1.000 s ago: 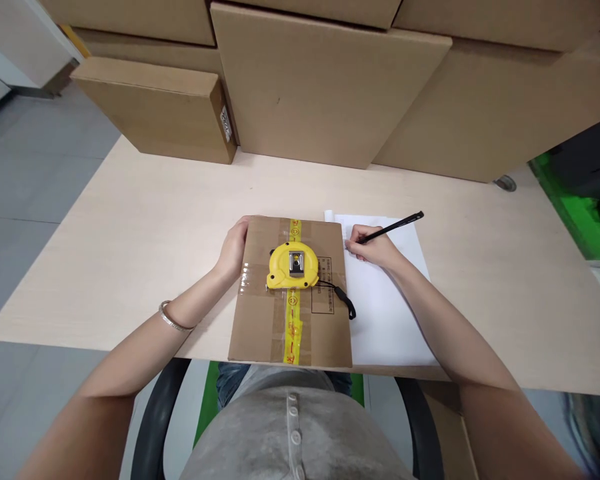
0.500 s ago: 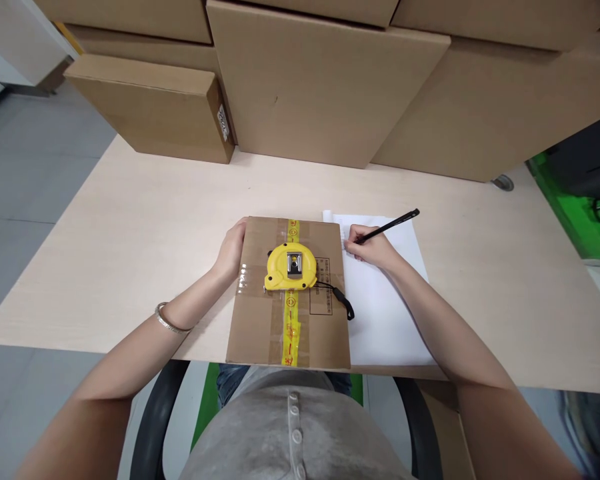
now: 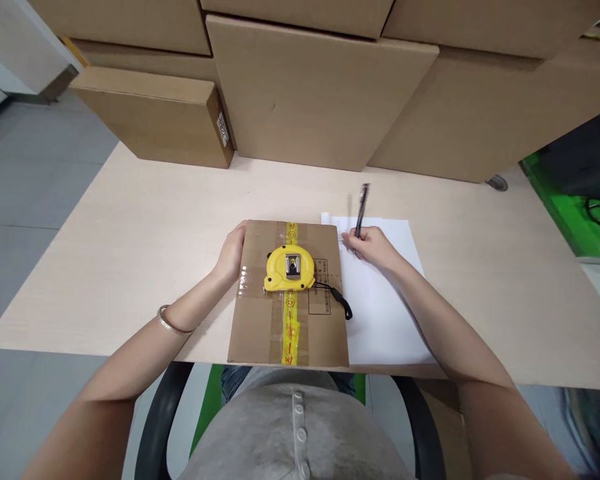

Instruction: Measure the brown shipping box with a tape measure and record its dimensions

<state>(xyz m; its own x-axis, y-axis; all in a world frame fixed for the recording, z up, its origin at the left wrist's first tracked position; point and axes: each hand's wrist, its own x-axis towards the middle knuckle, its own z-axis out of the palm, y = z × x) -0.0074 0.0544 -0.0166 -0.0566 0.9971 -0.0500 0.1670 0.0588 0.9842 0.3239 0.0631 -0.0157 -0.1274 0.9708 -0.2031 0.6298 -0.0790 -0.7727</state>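
Note:
A small cardboard box with yellow printed tape lies at the table's front edge. On top of it rests a yellow tape measure, its black wrist strap hanging over the right side. My left hand is closed against the box's upper left edge, some fingers hidden behind it. To the right, partly beside the box, lies white paper. My right hand pinches a black pen over the paper's upper left part, where faint writing shows. The pen stands nearly upright and is slightly blurred.
Large cardboard boxes stand along the table's back, with a flatter carton at the left. A cable hole is at the table's back right. Beyond the right edge are green surfacing and dark equipment.
The pen has swung from leaning right to nearly upright in my right hand. My left hand, the box and the tape measure keep their places; the view shifts slightly.

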